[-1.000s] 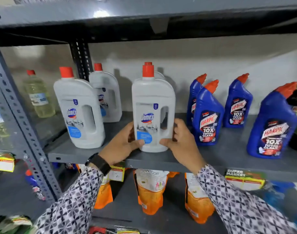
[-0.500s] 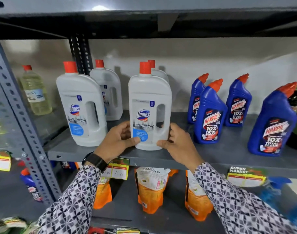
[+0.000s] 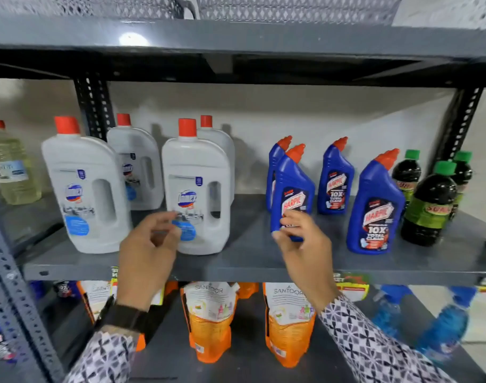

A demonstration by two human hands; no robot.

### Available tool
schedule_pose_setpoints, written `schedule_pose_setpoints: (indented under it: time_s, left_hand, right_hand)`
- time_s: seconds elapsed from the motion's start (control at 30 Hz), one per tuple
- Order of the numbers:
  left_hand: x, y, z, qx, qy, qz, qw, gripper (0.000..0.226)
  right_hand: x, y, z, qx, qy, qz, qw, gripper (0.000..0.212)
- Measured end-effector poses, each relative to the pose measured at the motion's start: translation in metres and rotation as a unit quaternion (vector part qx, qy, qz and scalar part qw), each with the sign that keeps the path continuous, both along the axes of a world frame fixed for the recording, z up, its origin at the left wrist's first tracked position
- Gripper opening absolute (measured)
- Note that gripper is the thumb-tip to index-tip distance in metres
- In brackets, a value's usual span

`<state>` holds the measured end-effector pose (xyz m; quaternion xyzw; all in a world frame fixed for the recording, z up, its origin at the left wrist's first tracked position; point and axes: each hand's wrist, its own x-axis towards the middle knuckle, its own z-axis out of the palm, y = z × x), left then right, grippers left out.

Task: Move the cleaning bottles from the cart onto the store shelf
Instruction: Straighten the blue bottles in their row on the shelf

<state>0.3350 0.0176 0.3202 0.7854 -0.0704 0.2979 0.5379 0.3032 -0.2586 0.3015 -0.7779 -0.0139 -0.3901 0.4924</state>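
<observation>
A white cleaning bottle (image 3: 197, 186) with a red cap stands upright near the front of the grey shelf (image 3: 252, 261). Another white bottle (image 3: 84, 186) stands to its left and two more behind. My left hand (image 3: 150, 244) hovers just in front of the bottle's lower left with loosely curled fingers, holding nothing. In front of a blue Harpic bottle (image 3: 290, 189), my right hand (image 3: 302, 239) is also empty, fingers apart. The cart is out of view.
More blue Harpic bottles (image 3: 374, 208) and dark bottles with green caps (image 3: 429, 205) fill the shelf's right side. A yellowish bottle (image 3: 10, 167) stands far left. Orange refill pouches (image 3: 208, 322) sit on the shelf below. A perforated upright (image 3: 12, 286) rises at the left.
Both hands have let go of the white bottle and pulled back from it; my right hand has moved right, in front of the blue bottle. The bottle stays standing on the shelf.
</observation>
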Motion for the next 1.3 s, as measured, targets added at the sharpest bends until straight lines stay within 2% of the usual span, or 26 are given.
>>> schedule_pose_setpoints:
  time_s: [0.07,0.13,0.17,0.23,0.27,0.33,0.4,0.53,0.73,0.93,1.17,1.3]
  left_hand:
    - [-0.02,-0.037,-0.004,0.07,-0.053,0.007,0.996,0.021]
    - [-0.026,-0.081,-0.005,0.152,-0.088,-0.026,0.984,0.024]
    - [-0.02,-0.1,-0.004,0.165,-0.068,-0.061,0.982,0.029]
    - [-0.002,-0.136,0.006,0.16,0.028,-0.14,0.977,0.05]
    - [0.008,-0.15,0.012,0.139,0.083,-0.185,0.969,0.063]
    - [0.023,-0.169,0.019,0.094,0.135,-0.256,0.952,0.075]
    - [0.033,-0.18,0.019,0.102,0.133,-0.267,0.949,0.071]
    - [0.028,-0.186,0.013,0.107,0.126,-0.253,0.953,0.058]
    - [0.017,-0.184,-0.001,0.105,0.111,-0.256,0.954,0.057]
    - [0.018,-0.183,-0.008,0.086,0.098,-0.246,0.961,0.057]
    - [0.023,-0.182,-0.014,0.085,0.097,-0.228,0.965,0.059]
    - [0.019,-0.182,-0.013,0.096,0.084,-0.222,0.967,0.063]
  right_hand:
    - [0.0,-0.024,0.0,0.017,-0.025,-0.069,0.997,0.051]
    - [0.011,-0.048,0.004,0.016,0.025,-0.084,0.996,0.069]
    - [0.019,-0.057,0.008,0.011,0.072,-0.066,0.995,0.08]
    - [0.031,-0.071,0.02,0.008,0.155,0.012,0.988,0.096]
    - [0.035,-0.075,0.024,0.01,0.18,0.056,0.982,0.096]
    - [0.039,-0.081,0.026,-0.009,0.186,0.106,0.977,0.076]
    - [0.037,-0.086,0.023,-0.035,0.178,0.12,0.976,0.058]
    - [0.026,-0.1,0.015,-0.056,0.168,0.113,0.978,0.051]
    - [0.008,-0.107,0.004,-0.082,0.147,0.1,0.981,0.052]
    - [0.006,-0.107,0.004,-0.069,0.157,0.093,0.981,0.069]
    - [0.006,-0.104,0.003,-0.071,0.16,0.081,0.981,0.062]
    - [0.002,-0.103,0.005,-0.081,0.168,0.088,0.979,0.065]
